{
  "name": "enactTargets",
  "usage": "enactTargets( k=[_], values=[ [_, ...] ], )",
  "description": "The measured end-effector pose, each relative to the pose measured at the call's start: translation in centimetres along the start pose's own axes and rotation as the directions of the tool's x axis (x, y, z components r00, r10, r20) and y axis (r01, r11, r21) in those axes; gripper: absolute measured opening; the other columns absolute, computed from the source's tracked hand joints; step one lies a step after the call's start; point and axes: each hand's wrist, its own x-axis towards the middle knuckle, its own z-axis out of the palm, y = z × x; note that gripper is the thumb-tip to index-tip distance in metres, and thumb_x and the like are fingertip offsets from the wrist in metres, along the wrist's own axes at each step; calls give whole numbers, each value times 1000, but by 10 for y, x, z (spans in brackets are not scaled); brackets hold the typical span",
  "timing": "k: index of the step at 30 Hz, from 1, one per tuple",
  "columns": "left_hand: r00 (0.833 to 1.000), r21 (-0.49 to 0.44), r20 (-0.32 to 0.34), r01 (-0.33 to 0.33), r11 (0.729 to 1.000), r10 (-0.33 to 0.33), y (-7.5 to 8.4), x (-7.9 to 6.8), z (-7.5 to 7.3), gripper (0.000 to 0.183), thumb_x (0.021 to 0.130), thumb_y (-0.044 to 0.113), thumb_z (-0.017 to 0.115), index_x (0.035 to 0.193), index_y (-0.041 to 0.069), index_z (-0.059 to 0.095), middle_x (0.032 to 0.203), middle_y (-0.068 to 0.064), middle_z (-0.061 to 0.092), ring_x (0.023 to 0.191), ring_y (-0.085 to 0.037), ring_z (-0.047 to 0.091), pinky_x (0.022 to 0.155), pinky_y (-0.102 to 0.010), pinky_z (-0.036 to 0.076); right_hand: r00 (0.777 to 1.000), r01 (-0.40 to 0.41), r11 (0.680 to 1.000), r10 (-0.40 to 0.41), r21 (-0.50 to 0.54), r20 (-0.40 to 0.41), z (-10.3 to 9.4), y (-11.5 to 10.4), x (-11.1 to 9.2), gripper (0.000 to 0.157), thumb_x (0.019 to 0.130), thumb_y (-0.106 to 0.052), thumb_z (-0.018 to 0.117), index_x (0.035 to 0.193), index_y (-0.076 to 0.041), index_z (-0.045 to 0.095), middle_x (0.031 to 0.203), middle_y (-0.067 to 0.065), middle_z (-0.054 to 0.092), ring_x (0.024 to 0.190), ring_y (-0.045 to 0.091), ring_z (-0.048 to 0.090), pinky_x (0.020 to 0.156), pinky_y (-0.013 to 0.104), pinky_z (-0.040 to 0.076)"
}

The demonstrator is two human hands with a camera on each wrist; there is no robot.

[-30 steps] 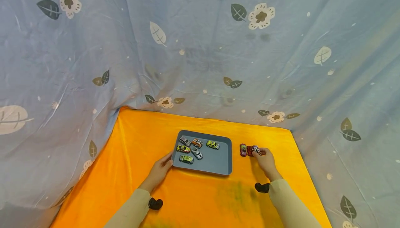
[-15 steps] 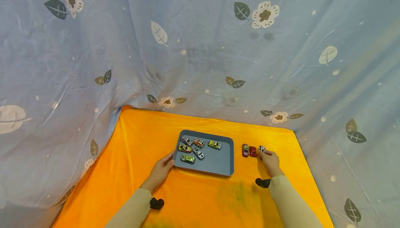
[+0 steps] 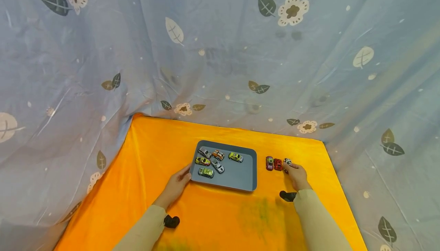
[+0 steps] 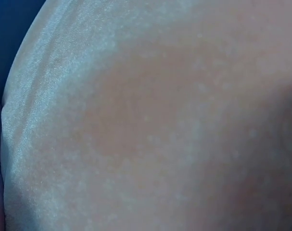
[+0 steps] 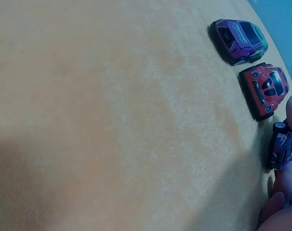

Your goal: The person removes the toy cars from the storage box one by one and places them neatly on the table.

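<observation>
In the head view a grey-blue tray (image 3: pixel 237 176) holds several small toy cars on its left half. My left hand (image 3: pixel 175 188) grips the tray's left rim near its front corner. At the right, my right hand (image 3: pixel 298 176) pinches a black-and-white toy car (image 3: pixel 287 161) between thumb and fingers. This car shows as dark, low over the cloth, in the right wrist view (image 5: pixel 282 147). Just left of it sits a red toy car (image 3: pixel 278 164), and beyond that a purple-and-green toy car (image 3: pixel 269 163). Those two stand side by side on the cloth.
Inside the tray, a yellow-green car (image 3: pixel 235 157) stands apart from the others. An orange cloth (image 3: pixel 220 216) covers the surface. Grey-blue patterned curtains (image 3: pixel 220 71) rise behind it and at both sides. The left wrist view shows mostly blurred cloth.
My right hand has shifted the black-and-white car rightward, from over the red car to a place beside it. The left hand has stayed at the tray.
</observation>
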Motion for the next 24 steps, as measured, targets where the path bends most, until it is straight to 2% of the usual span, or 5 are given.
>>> enactTargets(
  k=[5, 13, 18, 21, 24],
  values=[
    [1000, 7, -11, 1, 1000, -1, 0, 0, 0, 47, 102, 21, 53, 147, 28, 44, 148, 3, 43, 141, -23, 29, 113, -47, 27, 1000, 10, 1000, -10, 20, 14, 1, 0, -1, 69, 98, -28, 58, 147, 10, 28, 150, 30, 24, 137, 41, 27, 111, 49, 29],
    [1000, -2, -11, -1, 1000, 0, 2, 0, 1, 47, 101, 20, 52, 147, 26, 44, 149, 1, 42, 142, -23, 28, 113, -46, 27, 1000, -3, 998, 2, -57, -26, 0, 4, 1, 76, 96, -46, 54, 145, 8, 33, 148, 29, 26, 135, 42, 28, 112, 52, 27],
    [1000, 1, -13, 4, 1000, -4, 1, 0, 1, 47, 101, 22, 53, 148, 26, 43, 149, 0, 42, 142, -23, 28, 113, -46, 27, 1000, -3, 998, 1, -64, -27, -1, 6, 2, 72, 98, -46, 51, 143, 8, 36, 147, 28, 29, 134, 42, 30, 111, 53, 28],
    [1000, 0, 9, 5, 1000, -5, 12, -4, 0, 49, 102, 20, 52, 149, 20, 41, 150, -5, 40, 142, -25, 26, 113, -47, 26, 1000, -7, 998, 6, -64, -22, -1, 6, 2, 72, 98, -47, 51, 142, 7, 37, 147, 28, 29, 134, 42, 29, 110, 54, 28],
    [1000, -6, 21, 1, 1000, -1, 13, -4, 0, 49, 102, 17, 51, 150, 18, 40, 151, -7, 39, 141, -27, 28, 113, -47, 27, 1000, -14, 998, 13, -67, -23, -1, 6, 2, 74, 97, -49, 51, 142, 7, 37, 147, 28, 29, 134, 42, 29, 111, 54, 27]
  ],
)
